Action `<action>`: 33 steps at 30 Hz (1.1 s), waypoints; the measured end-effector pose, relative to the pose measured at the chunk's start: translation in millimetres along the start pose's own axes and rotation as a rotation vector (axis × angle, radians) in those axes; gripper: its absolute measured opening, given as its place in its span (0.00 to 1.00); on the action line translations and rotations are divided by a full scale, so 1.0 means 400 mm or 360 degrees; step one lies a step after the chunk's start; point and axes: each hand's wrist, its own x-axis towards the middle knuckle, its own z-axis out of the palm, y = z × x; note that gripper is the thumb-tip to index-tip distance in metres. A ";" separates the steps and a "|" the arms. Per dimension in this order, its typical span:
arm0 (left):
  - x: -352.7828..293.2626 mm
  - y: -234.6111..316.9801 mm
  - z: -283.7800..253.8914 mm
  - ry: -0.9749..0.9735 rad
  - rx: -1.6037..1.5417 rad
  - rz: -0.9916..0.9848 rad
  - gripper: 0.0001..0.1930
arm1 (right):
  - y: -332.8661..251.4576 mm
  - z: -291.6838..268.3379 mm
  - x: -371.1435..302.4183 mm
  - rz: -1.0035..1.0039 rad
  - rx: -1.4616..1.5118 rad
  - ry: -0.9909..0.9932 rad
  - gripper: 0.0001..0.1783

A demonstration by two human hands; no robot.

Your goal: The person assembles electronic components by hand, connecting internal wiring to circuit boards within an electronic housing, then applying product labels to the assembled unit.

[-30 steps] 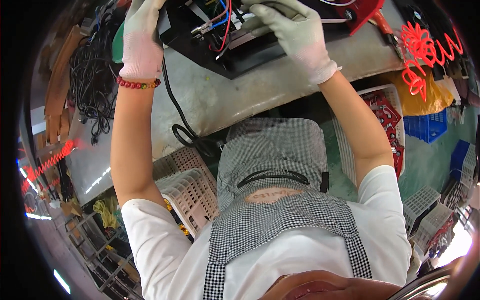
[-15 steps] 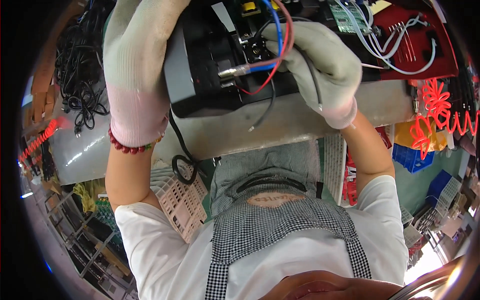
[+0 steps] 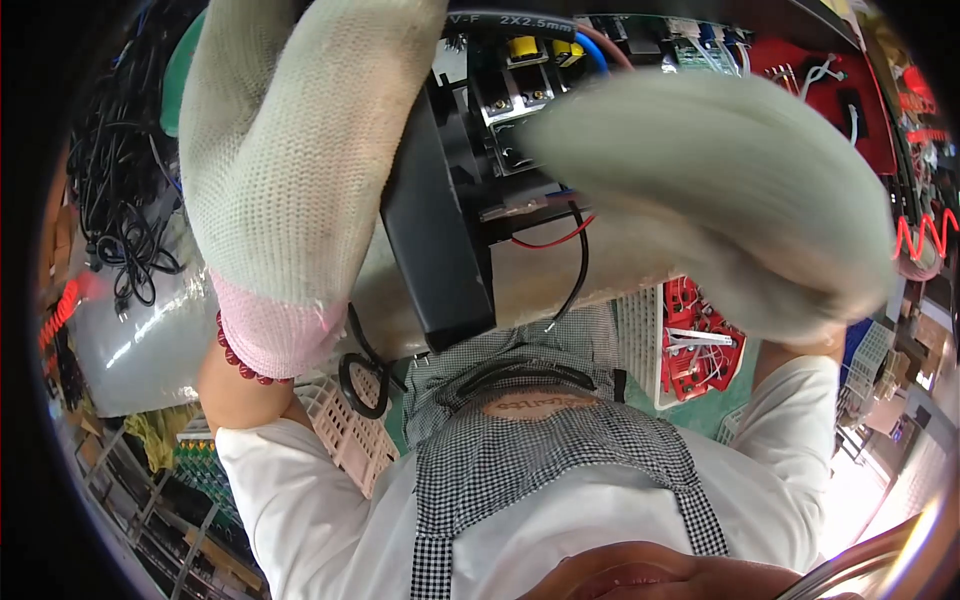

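Observation:
A black device housing point(image 3: 440, 230) with its circuitry exposed stands tilted over the bench edge. My left hand point(image 3: 290, 160), in a whitish knit glove with a pink cuff, is up against the housing's left side; its fingertips run out past the top edge. A thick black cable point(image 3: 510, 22) comes from beside that hand and splits into a blue wire point(image 3: 592, 52) and a brown wire point(image 3: 612, 45). My gloved right hand point(image 3: 720, 200) is smeared by motion over the device's right part, hiding it. Below the terminals hang a thin red wire point(image 3: 555, 240) and a black lead point(image 3: 583, 270).
Bundled black cables point(image 3: 125, 230) lie on the metal bench point(image 3: 150, 350) at left. A red panel point(image 3: 870, 125) with white wires is at far right. Below the bench are a pale crate point(image 3: 350, 435) and red parts point(image 3: 700, 340) in a white crate. A red coiled hose point(image 3: 925, 240) hangs right.
The device has tilted and come nearer. My right hand has moved off the wire terminals, up and to the right. The thick black cable now shows across the top; the blue and brown wires have shifted.

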 end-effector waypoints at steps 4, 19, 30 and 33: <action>-0.001 -0.006 0.006 -0.0070 0.0056 0.0052 0.19 | 0.034 0.024 0.032 -0.0025 -0.0640 -0.0599 0.14; -0.009 -0.020 -0.001 -0.0221 0.0402 0.0168 0.23 | 0.013 -0.065 0.151 0.0603 -0.0102 -0.1157 0.13; -0.020 -0.025 -0.036 -0.0263 0.0694 0.0267 0.26 | -0.012 -0.062 0.204 0.1564 0.0227 -0.1155 0.16; -0.021 -0.030 -0.048 -0.0283 0.0756 0.0303 0.27 | -0.010 -0.058 0.186 0.1667 0.0336 -0.0990 0.16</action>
